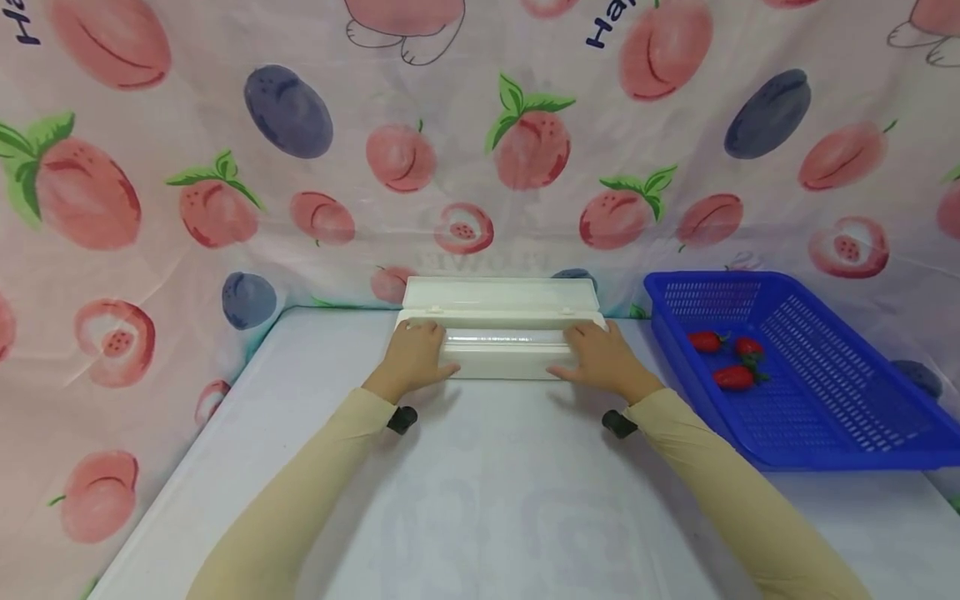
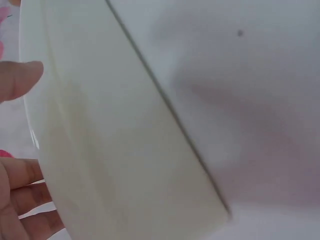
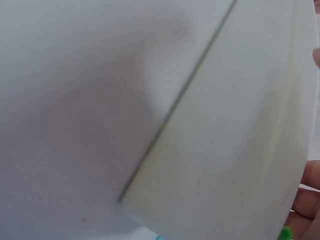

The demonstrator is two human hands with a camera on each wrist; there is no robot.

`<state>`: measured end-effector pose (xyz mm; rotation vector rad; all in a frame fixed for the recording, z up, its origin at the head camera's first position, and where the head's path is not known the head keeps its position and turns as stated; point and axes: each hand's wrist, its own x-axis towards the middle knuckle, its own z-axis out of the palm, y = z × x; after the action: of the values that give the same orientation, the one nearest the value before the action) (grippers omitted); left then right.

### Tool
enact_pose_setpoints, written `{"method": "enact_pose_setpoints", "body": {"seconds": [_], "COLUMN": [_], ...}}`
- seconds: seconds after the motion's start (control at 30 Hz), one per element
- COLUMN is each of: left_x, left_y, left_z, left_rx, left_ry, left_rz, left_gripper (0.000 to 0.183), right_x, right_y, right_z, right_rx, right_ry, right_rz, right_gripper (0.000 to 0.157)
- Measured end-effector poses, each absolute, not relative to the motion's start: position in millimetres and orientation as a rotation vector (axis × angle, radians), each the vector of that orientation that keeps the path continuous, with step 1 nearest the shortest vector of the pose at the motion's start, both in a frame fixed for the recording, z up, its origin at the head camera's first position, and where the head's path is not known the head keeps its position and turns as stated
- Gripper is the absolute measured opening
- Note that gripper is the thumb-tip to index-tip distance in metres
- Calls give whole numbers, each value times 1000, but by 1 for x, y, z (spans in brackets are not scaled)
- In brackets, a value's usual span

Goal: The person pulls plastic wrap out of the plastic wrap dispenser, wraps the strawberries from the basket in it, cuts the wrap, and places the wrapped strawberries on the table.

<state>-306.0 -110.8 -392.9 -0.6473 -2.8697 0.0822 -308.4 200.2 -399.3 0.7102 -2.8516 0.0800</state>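
On the table stands a white cling film dispenser (image 1: 504, 367), its long lid (image 1: 501, 293) raised at the back. Inside it lies a shiny clear roll of cling film (image 1: 504, 337). My left hand (image 1: 412, 354) holds the left end of the dispenser, thumb toward the front and fingers over the top. At the right end my right hand (image 1: 604, 358) holds it the same way. Each wrist view shows the smooth front of the dispenser (image 2: 120, 130) close up, with curled fingers (image 3: 306, 202) past its edge. What the fingertips press on is partly hidden.
To the right stands a blue plastic basket (image 1: 720, 429) with red strawberries (image 1: 735, 377) in it. A fruit-printed cloth (image 1: 480, 125) hangs right behind the dispenser. The white tabletop (image 1: 480, 500) stretches between my forearms.
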Motion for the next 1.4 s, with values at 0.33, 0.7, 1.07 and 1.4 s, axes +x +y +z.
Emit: {"method": "enact_pose_setpoints", "body": {"seconds": [0.33,0.7,1.07,1.4], "left_x": [-325,-336,-335,-335], "left_y": [-111,-111,-107,-103], "left_z": [-375,-367,-375,-378], "left_rx": [-640,-562,-659,-706], "left_ry": [-2981,-3109,-2920,-2763], "left_rz": [-41,-178,-57,46], "left_gripper": [53,44,29,13], "right_x": [-326,-340,-342,-345], "right_y": [198,202,194,166], "right_z": [-390,-376,-374,-373], "right_rx": [660,661,670,806], "right_ry": [-3020,-3138,-3079,-2900], "right_rz": [134,316,226,231], "right_gripper": [71,57,54,34]}}
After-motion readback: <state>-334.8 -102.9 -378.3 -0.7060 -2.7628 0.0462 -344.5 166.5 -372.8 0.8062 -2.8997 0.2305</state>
